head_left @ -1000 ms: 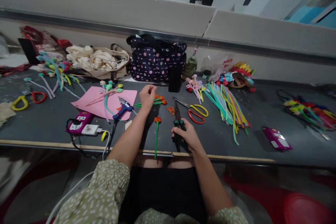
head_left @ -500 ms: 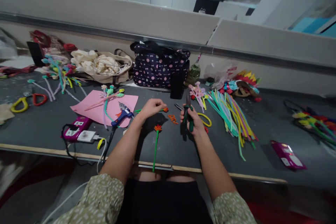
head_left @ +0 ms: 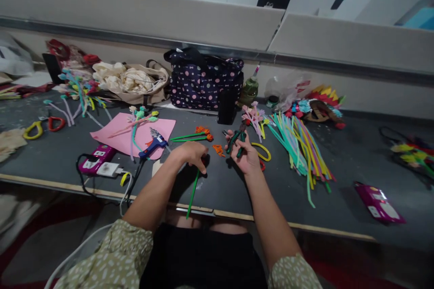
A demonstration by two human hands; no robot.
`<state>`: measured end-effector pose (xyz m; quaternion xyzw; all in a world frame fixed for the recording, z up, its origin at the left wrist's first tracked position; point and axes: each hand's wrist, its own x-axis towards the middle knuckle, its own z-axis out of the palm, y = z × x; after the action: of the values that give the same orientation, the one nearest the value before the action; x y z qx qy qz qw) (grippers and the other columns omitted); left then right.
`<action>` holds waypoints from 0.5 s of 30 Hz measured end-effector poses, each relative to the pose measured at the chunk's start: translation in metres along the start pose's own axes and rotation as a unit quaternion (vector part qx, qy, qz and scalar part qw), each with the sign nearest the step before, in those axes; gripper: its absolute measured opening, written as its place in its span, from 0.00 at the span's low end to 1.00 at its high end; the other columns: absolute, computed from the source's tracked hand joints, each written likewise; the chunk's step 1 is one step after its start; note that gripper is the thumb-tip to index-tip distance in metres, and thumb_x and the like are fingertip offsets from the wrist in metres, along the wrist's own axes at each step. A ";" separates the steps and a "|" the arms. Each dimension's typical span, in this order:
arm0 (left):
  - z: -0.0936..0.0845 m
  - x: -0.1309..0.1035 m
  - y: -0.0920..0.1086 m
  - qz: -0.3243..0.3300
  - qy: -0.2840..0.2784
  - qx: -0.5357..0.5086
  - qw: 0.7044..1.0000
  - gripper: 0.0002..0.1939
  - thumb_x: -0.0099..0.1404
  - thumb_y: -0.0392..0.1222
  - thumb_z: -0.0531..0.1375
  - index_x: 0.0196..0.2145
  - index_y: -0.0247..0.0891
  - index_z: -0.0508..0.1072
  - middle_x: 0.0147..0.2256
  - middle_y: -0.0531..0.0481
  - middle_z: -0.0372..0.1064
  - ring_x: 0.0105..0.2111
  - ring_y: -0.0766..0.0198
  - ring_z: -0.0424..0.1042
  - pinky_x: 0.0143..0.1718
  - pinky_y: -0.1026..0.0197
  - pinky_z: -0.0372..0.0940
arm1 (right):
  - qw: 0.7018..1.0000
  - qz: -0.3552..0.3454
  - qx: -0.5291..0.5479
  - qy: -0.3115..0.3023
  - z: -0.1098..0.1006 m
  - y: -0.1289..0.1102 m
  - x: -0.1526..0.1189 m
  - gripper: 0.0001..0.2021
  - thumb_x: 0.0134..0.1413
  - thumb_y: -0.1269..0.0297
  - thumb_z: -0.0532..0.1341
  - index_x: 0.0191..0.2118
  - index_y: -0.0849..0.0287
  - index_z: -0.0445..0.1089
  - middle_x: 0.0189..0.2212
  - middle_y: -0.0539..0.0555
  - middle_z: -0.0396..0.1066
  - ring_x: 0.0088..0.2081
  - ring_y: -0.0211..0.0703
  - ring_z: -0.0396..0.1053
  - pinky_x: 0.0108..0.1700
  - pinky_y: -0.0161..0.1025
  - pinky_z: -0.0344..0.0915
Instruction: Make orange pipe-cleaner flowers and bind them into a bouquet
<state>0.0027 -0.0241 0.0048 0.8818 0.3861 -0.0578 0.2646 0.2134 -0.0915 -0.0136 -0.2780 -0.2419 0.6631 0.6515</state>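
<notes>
Lettering: none readable. Clear plastic bag (head_left: 282,90), right rear of surface (head_left: 285,201): red print, too blurred to read. Purple power strip (head_left: 107,152), left front, and purple box (head_left: 368,195), right front: small marks on upper faces, illegible at this size.

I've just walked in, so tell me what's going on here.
At a bench, a person's right hand holds pliers. The left hand is at the top of a green stem; whether it grips is unclear. Beyond that hand lie orange flowers, and an orange piece lies between the hands.
</notes>
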 end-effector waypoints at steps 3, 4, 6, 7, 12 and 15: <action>0.001 0.003 -0.005 0.039 -0.002 -0.009 0.999 0.14 0.35 0.46 0.71 0.21 0.43 0.73 0.20 0.52 0.70 0.22 0.62 0.67 0.24 0.63 0.51 | 1.000 0.005 0.018 0.005 0.000 0.003 0.001 0.17 0.46 0.73 0.60 0.44 0.50 0.65 0.46 0.49 0.73 0.45 0.41 0.71 0.34 0.35 0.72; 0.000 0.004 -0.006 0.052 -0.002 -0.008 0.999 0.13 0.37 0.45 0.70 0.23 0.43 0.74 0.22 0.53 0.71 0.23 0.62 0.67 0.24 0.63 0.52 | 1.000 0.011 0.025 0.005 0.000 0.004 0.002 0.17 0.46 0.73 0.60 0.44 0.51 0.65 0.47 0.50 0.73 0.45 0.41 0.71 0.33 0.34 0.71; -0.005 0.004 -0.007 0.070 0.011 -0.013 0.997 0.14 0.43 0.46 0.68 0.30 0.42 0.75 0.26 0.53 0.72 0.25 0.63 0.68 0.25 0.64 0.54 | 0.999 0.019 0.034 0.010 0.000 0.004 0.002 0.17 0.45 0.74 0.60 0.44 0.53 0.66 0.47 0.51 0.74 0.44 0.41 0.72 0.31 0.33 0.71; -0.008 0.004 -0.007 0.076 0.031 -0.021 0.996 0.14 0.46 0.46 0.66 0.33 0.41 0.75 0.28 0.53 0.72 0.26 0.63 0.69 0.27 0.64 0.56 | 0.999 0.021 0.040 0.013 0.000 0.004 0.002 0.17 0.45 0.75 0.59 0.44 0.54 0.67 0.47 0.52 0.74 0.43 0.41 0.72 0.30 0.33 0.70; -0.016 0.008 -0.005 0.100 0.251 -0.156 0.950 0.13 0.54 0.43 0.62 0.38 0.39 0.73 0.38 0.49 0.73 0.37 0.61 0.70 0.39 0.61 0.63 | 0.995 0.040 0.083 0.034 0.003 -0.003 0.001 0.19 0.41 0.79 0.56 0.42 0.58 0.67 0.47 0.54 0.74 0.41 0.41 0.73 0.27 0.32 0.68; -0.015 0.013 -0.004 0.090 0.349 -0.301 0.883 0.16 0.53 0.42 0.64 0.40 0.37 0.72 0.39 0.48 0.72 0.36 0.62 0.71 0.37 0.61 0.65 | 0.996 0.041 0.083 0.007 0.003 -0.004 0.000 0.18 0.41 0.78 0.57 0.41 0.58 0.66 0.47 0.56 0.74 0.41 0.43 0.73 0.29 0.34 0.70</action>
<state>0.0074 -0.0058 0.0125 0.7540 0.3713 0.3965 0.3693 0.2142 -0.0916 -0.0083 -0.2375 -0.1696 0.7053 0.6461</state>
